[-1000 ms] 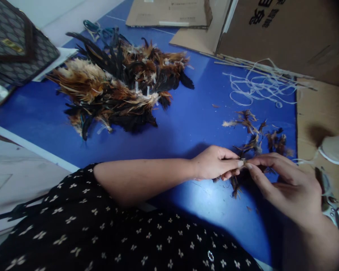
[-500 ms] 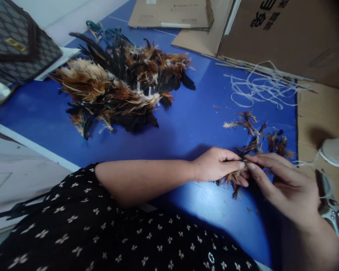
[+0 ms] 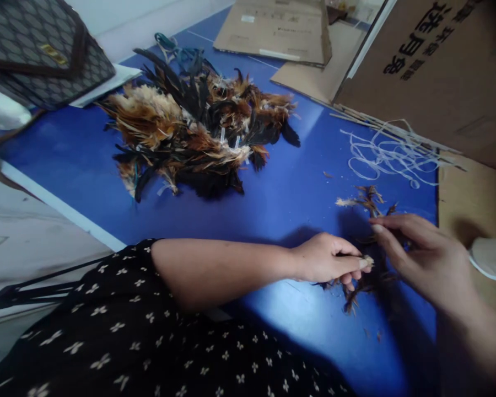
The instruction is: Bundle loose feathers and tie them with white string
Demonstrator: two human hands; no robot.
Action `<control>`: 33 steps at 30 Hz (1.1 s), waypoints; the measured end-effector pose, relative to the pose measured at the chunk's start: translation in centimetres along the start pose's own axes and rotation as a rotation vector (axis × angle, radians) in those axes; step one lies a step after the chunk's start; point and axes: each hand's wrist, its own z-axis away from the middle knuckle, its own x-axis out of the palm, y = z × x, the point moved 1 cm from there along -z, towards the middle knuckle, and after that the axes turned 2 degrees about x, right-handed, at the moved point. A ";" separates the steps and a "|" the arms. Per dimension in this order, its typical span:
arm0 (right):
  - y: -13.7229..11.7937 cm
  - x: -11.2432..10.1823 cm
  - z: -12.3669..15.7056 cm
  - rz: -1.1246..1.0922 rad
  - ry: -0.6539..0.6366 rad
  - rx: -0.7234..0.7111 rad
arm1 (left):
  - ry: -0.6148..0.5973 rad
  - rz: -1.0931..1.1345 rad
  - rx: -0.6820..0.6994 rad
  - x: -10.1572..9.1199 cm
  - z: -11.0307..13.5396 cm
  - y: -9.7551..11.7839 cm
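My left hand [image 3: 329,260] rests on the blue table [image 3: 273,193], its fingers pinched on a small bunch of brown and black feathers [image 3: 357,284] that hangs below the fingertips. My right hand [image 3: 421,253] hovers just to the right and a little further away, fingers stretched toward the loose feathers [image 3: 366,198] lying on the table; I see nothing in it. A large heap of brown, tan and black feather bundles [image 3: 198,132] lies at the far left of the table.
White string [image 3: 391,157] lies tangled at the far right beside cardboard boxes [image 3: 434,60]. A flat cardboard sheet [image 3: 471,204] borders the table on the right, with a white object [image 3: 494,256] on it. A patterned bag [image 3: 37,49] stands at the far left.
My right hand has let go of the bunch and moved up and away toward the loose feathers. My left hand keeps the bunch. The camera has shifted, so everything sits lower in view.
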 end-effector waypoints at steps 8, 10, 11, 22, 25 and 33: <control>5.2 4.8 -6.3 0.177 -0.086 0.017 | 0.017 0.076 0.000 -0.1 -0.3 -0.1; 4.6 4.4 -6.1 0.149 -0.070 0.056 | 0.047 0.133 0.026 -0.1 -0.2 0.1; 3.9 3.9 -5.8 0.129 -0.056 0.085 | 0.071 0.165 0.043 0.0 -0.2 0.1; -1.6 1.3 4.2 -0.687 -0.036 0.757 | 0.313 0.320 0.267 -0.2 -0.6 -0.4; -2.2 2.8 5.7 -0.802 0.000 0.820 | 0.306 0.304 0.298 -0.2 -0.3 -0.4; -3.4 4.3 6.1 -0.859 -0.009 0.795 | 0.219 0.173 0.331 -0.5 -0.3 -1.0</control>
